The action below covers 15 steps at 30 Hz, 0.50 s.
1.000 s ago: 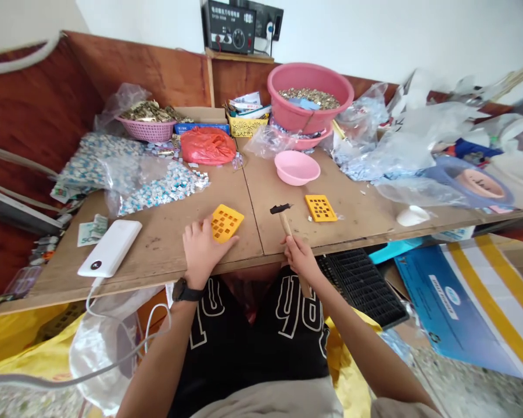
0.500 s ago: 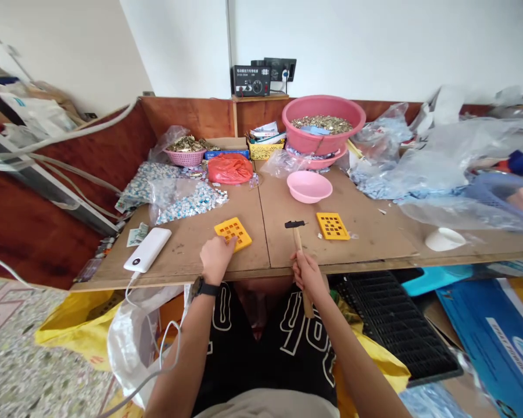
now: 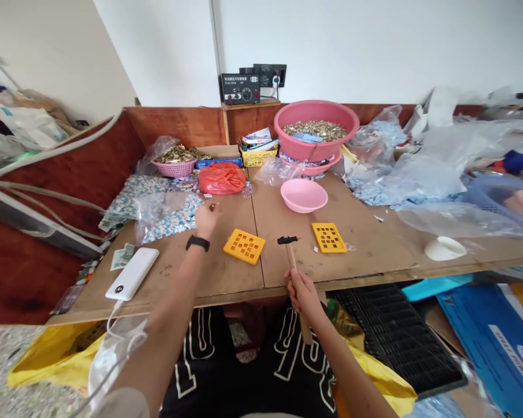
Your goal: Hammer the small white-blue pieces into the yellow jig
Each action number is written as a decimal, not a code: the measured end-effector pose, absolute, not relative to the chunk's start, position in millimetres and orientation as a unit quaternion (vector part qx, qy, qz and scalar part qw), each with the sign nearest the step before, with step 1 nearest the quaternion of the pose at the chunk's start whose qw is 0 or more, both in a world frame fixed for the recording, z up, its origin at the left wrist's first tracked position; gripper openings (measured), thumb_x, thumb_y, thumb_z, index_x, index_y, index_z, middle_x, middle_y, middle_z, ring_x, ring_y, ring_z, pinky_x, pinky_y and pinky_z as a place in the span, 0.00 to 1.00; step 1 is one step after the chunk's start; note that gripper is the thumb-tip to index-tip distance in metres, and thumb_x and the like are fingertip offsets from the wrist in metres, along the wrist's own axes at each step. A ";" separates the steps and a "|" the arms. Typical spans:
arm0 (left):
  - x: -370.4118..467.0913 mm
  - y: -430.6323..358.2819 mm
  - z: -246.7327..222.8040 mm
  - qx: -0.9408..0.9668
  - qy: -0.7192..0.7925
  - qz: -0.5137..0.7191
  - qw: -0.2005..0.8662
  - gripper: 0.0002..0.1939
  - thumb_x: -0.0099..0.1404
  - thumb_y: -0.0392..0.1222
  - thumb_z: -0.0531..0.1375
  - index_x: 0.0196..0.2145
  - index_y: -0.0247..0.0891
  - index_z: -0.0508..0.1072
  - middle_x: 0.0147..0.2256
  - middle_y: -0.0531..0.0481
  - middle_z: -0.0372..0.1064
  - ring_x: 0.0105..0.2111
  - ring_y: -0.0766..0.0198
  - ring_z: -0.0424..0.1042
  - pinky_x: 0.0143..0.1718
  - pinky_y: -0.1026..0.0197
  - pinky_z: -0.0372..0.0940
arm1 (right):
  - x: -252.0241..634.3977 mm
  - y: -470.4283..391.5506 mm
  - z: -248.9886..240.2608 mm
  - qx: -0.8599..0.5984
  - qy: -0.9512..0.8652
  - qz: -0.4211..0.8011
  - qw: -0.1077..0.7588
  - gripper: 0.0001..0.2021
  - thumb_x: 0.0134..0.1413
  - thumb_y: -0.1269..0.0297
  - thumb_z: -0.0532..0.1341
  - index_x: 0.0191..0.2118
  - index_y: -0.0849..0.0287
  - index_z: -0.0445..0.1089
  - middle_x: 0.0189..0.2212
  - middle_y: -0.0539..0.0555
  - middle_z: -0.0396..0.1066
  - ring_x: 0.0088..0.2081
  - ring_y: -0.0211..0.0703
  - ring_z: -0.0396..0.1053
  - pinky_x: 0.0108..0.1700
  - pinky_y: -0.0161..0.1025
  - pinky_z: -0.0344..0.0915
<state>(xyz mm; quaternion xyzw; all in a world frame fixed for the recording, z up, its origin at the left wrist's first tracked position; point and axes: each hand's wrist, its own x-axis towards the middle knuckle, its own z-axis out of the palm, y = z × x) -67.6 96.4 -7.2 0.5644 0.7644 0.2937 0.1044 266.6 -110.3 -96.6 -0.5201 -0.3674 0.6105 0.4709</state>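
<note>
My left hand [image 3: 206, 220] reaches over the table, beside the pile of small blue-and-white pieces [image 3: 181, 216]. Its fingers look pinched together, with a tiny dark spot at the tips that I cannot make out. In my right hand [image 3: 304, 293] is a hammer [image 3: 291, 255], gripped by its wooden handle, its black head raised over the table's front edge. One yellow plastic tray with square holes [image 3: 244, 246] lies turned at an angle between my hands. A second yellow tray [image 3: 329, 237] rests right of the hammer head, with a small white piece [image 3: 316, 249] beside it.
Behind stand a pink bowl [image 3: 304, 195], a large pink basin of metal pieces [image 3: 316, 129], a red plastic bag [image 3: 222, 178] and a pink basket [image 3: 177, 168]. A white power bank [image 3: 133, 274] with a cable lies left. Plastic bags [image 3: 418, 168] and a white cup [image 3: 445, 248] occupy the right.
My left hand has let go of the left yellow tray and moved forward to the pile of pieces. That tray now lies at a different angle. My right hand still holds the hammer.
</note>
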 end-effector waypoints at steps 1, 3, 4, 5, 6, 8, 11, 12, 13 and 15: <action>-79.5 116.0 -2.5 0.568 0.770 0.277 0.089 0.18 0.76 0.46 0.57 0.50 0.37 0.85 0.44 0.36 0.85 0.47 0.48 0.80 0.49 0.53 0.67 | 266.5 -109.6 -96.9 -0.521 -0.363 0.613 0.470 0.40 0.53 0.16 0.69 0.42 0.54 0.70 0.19 0.37 0.56 0.12 0.27 0.45 0.12 0.27 0.46; -97.2 149.3 1.1 0.596 0.764 0.236 0.071 0.14 0.72 0.46 0.62 0.45 0.38 0.86 0.45 0.35 0.85 0.51 0.45 0.79 0.53 0.50 0.66 | 266.6 -108.5 -97.8 -0.525 -0.354 0.619 0.465 0.39 0.54 0.17 0.69 0.42 0.54 0.70 0.19 0.37 0.56 0.12 0.27 0.45 0.12 0.27 0.46; -103.1 162.3 0.3 0.611 0.759 0.215 0.065 0.12 0.70 0.46 0.64 0.42 0.39 0.86 0.45 0.34 0.85 0.53 0.43 0.78 0.56 0.49 0.65 | 266.8 -108.1 -98.3 -0.527 -0.351 0.621 0.462 0.39 0.55 0.17 0.68 0.42 0.54 0.71 0.19 0.37 0.57 0.12 0.27 0.45 0.12 0.27 0.46; -107.3 172.8 -1.6 0.625 0.754 0.195 0.059 0.10 0.68 0.47 0.66 0.40 0.40 0.85 0.44 0.34 0.85 0.54 0.42 0.77 0.58 0.48 0.64 | 267.1 -107.7 -98.7 -0.529 -0.349 0.622 0.459 0.39 0.55 0.17 0.68 0.42 0.54 0.71 0.19 0.37 0.56 0.12 0.27 0.45 0.12 0.27 0.46; -110.1 181.3 -4.1 0.636 0.750 0.173 0.052 0.10 0.67 0.48 0.68 0.38 0.40 0.85 0.43 0.34 0.85 0.55 0.40 0.77 0.60 0.47 0.63 | 267.4 -107.4 -98.9 -0.531 -0.349 0.623 0.457 0.40 0.55 0.16 0.68 0.42 0.54 0.71 0.19 0.37 0.56 0.12 0.27 0.46 0.12 0.27 0.46; -113.0 193.6 -8.6 0.652 0.747 0.128 0.040 0.11 0.66 0.50 0.70 0.35 0.40 0.84 0.41 0.34 0.84 0.55 0.38 0.78 0.61 0.46 0.62 | 268.1 -107.0 -98.4 -0.532 -0.350 0.624 0.454 0.40 0.55 0.16 0.68 0.41 0.54 0.71 0.19 0.37 0.57 0.12 0.27 0.46 0.12 0.27 0.46; -113.5 205.1 -8.7 0.658 0.749 0.075 0.025 0.11 0.65 0.49 0.71 0.34 0.37 0.83 0.40 0.30 0.83 0.54 0.37 0.79 0.60 0.45 0.62 | 269.7 -106.6 -95.6 -0.537 -0.351 0.621 0.450 0.40 0.54 0.15 0.68 0.40 0.54 0.70 0.19 0.37 0.57 0.12 0.27 0.46 0.12 0.28 0.47; -113.3 207.3 -6.6 0.657 0.750 0.065 0.022 0.11 0.64 0.48 0.71 0.34 0.36 0.83 0.41 0.29 0.83 0.53 0.36 0.79 0.59 0.44 0.62 | 270.4 -106.5 -94.4 -0.538 -0.353 0.621 0.448 0.40 0.54 0.16 0.68 0.40 0.54 0.70 0.19 0.37 0.57 0.12 0.27 0.47 0.12 0.28 0.47; -112.9 208.4 -3.5 0.657 0.752 0.057 0.018 0.10 0.64 0.46 0.71 0.35 0.35 0.83 0.41 0.27 0.83 0.53 0.36 0.79 0.59 0.44 0.62 | 271.0 -106.5 -93.3 -0.537 -0.357 0.622 0.445 0.40 0.55 0.16 0.68 0.40 0.54 0.70 0.19 0.37 0.57 0.12 0.27 0.47 0.12 0.28 0.47; -111.4 206.3 4.4 0.658 0.752 0.045 0.008 0.10 0.64 0.43 0.69 0.38 0.32 0.84 0.44 0.24 0.83 0.52 0.35 0.79 0.58 0.43 0.62 | 271.8 -106.6 -91.7 -0.533 -0.362 0.624 0.442 0.39 0.56 0.17 0.68 0.41 0.54 0.70 0.19 0.37 0.57 0.12 0.27 0.47 0.12 0.28 0.47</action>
